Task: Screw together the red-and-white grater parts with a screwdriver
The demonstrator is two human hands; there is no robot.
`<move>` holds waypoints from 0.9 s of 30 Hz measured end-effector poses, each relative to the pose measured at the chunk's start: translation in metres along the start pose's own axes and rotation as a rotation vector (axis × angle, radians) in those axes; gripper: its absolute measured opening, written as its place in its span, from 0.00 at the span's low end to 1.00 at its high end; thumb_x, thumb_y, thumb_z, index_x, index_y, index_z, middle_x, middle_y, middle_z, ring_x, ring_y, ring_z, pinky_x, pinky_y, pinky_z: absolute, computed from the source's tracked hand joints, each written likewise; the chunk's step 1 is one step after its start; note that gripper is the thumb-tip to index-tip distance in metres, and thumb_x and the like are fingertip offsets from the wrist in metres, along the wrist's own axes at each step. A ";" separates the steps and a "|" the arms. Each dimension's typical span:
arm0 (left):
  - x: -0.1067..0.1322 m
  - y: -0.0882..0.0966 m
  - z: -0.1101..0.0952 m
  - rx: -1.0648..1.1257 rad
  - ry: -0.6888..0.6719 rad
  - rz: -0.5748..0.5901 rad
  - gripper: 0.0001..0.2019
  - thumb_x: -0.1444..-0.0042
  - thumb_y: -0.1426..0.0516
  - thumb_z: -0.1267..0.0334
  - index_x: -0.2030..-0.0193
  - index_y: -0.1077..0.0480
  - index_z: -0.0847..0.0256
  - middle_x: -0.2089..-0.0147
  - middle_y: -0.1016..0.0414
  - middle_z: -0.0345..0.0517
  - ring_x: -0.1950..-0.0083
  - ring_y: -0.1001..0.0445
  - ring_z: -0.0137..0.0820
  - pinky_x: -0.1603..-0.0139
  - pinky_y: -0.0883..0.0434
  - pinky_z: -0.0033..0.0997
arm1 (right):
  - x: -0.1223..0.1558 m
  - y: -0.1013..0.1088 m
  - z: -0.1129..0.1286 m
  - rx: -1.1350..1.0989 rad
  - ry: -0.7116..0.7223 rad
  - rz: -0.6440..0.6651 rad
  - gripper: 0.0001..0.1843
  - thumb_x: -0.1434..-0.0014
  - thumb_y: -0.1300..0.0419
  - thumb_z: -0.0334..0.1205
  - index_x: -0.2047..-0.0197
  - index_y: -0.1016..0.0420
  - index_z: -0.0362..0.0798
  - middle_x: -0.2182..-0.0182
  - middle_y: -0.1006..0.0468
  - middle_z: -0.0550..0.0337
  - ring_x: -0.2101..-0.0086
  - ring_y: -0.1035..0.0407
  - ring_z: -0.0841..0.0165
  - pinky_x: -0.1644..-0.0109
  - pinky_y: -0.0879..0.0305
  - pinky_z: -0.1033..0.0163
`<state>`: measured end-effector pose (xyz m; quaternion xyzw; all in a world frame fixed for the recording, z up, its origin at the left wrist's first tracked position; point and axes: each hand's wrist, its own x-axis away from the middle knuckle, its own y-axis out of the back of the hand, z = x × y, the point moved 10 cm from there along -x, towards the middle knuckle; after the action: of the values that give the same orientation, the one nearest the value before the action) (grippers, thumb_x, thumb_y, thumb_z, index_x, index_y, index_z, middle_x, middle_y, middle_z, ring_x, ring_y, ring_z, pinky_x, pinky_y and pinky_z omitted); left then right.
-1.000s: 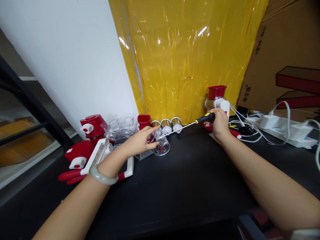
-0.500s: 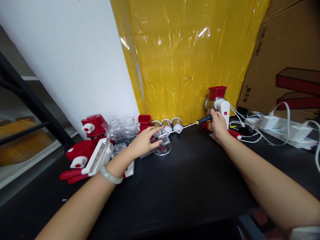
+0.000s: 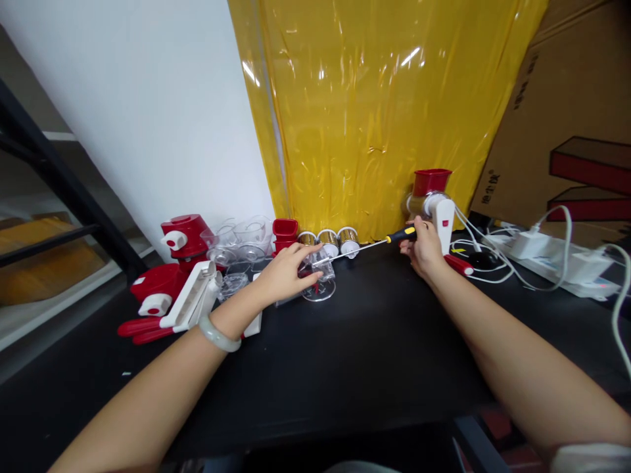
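Screwdriver, long and thin with a black-and-yellow handle [image 3: 367, 247], hangs nearly level just above the black counter [image 3: 369, 355]. Its long axis runs left to right and dips slightly toward the tip. The tip points left and meets the clear plastic cup-shaped piece [image 3: 320, 279]; the handle is to the right of that piece and a little higher. The right hand [image 3: 424, 253] has its fingers closed around the handle. The left hand [image 3: 283, 276] has its fingers clamped on the clear piece, steadying it on the counter. By the look of it, the tip is set at the clear piece and the driving is in hand, not finished. Left of the clear piece, a heap of red and white plastic parts [image 3: 172, 289] lies loose. Right of it, past the handle, one red-and-white grater body [image 3: 434, 197] stands put together. Just behind it, three metal drums [image 3: 329, 242] sit in a row
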<state>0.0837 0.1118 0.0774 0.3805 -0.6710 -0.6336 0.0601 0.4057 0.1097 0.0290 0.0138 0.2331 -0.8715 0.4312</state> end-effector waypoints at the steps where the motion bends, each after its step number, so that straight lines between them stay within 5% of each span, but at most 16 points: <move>1: 0.000 0.000 -0.001 -0.009 0.000 0.002 0.30 0.39 0.44 0.47 0.31 0.40 0.51 0.49 0.32 0.50 0.48 0.30 0.42 0.44 0.32 0.45 | 0.000 0.001 0.001 0.009 0.023 -0.006 0.21 0.44 0.39 0.60 0.64 0.38 0.52 0.86 0.38 0.73 0.89 0.41 0.74 0.87 0.44 0.71; 6: 0.001 -0.001 0.001 -0.008 0.023 0.017 0.30 0.40 0.44 0.47 0.32 0.40 0.51 0.50 0.33 0.50 0.51 0.31 0.42 0.46 0.31 0.45 | 0.000 0.001 -0.004 -0.024 -0.063 0.000 0.23 0.39 0.52 0.64 0.64 0.37 0.52 0.84 0.32 0.67 0.87 0.36 0.70 0.85 0.42 0.68; 14: 0.003 -0.001 0.000 -0.010 0.036 0.020 0.31 0.39 0.45 0.46 0.31 0.41 0.51 0.49 0.33 0.51 0.49 0.31 0.43 0.45 0.32 0.45 | 0.003 0.002 0.004 -0.108 -0.067 -0.016 0.13 0.41 0.50 0.42 0.59 0.28 0.48 0.75 0.24 0.61 0.78 0.27 0.71 0.80 0.37 0.70; 22: 0.002 -0.002 -0.001 -0.094 0.006 0.013 0.32 0.39 0.46 0.45 0.30 0.42 0.53 0.48 0.33 0.51 0.49 0.30 0.42 0.46 0.31 0.44 | -0.003 0.008 0.009 -0.035 0.084 -0.047 0.21 0.47 0.35 0.58 0.62 0.33 0.51 0.75 0.28 0.70 0.87 0.40 0.79 0.87 0.44 0.72; 27: 0.001 -0.002 -0.005 -0.180 -0.005 0.020 0.32 0.38 0.47 0.45 0.30 0.42 0.54 0.48 0.32 0.53 0.50 0.30 0.41 0.47 0.31 0.42 | -0.003 0.007 0.012 0.084 0.084 -0.020 0.22 0.44 0.40 0.63 0.68 0.36 0.52 0.85 0.38 0.72 0.89 0.44 0.77 0.88 0.47 0.72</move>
<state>0.0863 0.1074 0.0756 0.3652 -0.6154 -0.6916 0.0987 0.4151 0.1031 0.0379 0.0660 0.2141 -0.8836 0.4112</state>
